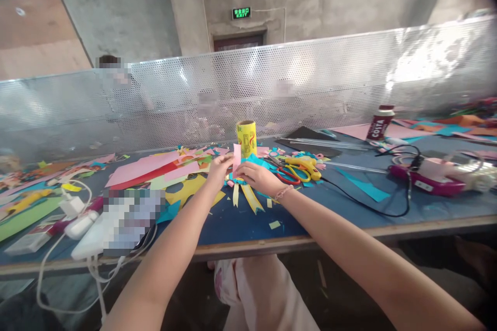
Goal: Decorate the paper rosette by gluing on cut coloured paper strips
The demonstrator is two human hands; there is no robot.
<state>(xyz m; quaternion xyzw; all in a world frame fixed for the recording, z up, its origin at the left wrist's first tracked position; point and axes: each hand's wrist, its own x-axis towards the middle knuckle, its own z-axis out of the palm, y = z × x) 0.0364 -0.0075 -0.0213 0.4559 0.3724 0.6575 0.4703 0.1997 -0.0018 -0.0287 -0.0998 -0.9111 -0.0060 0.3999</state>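
Observation:
A small pink paper strip stands upright between my hands. My left hand is closed in a pinch at its left edge. My right hand has its fingers closed at the strip's lower right side. Below them, partly covered by the hands, lies a paper craft piece with yellow and blue ribbon tails. Just behind stands a yellow cardboard tube. Right of my right hand lie scissors with red and yellow handles and a yellow glue gun.
Paper sheets and scraps cover the blue table. On the left, white cables run by a blurred phone-like device. A power strip, a black cord and a COSTA bottle are on the right. A perforated metal screen stands behind; people show beyond it.

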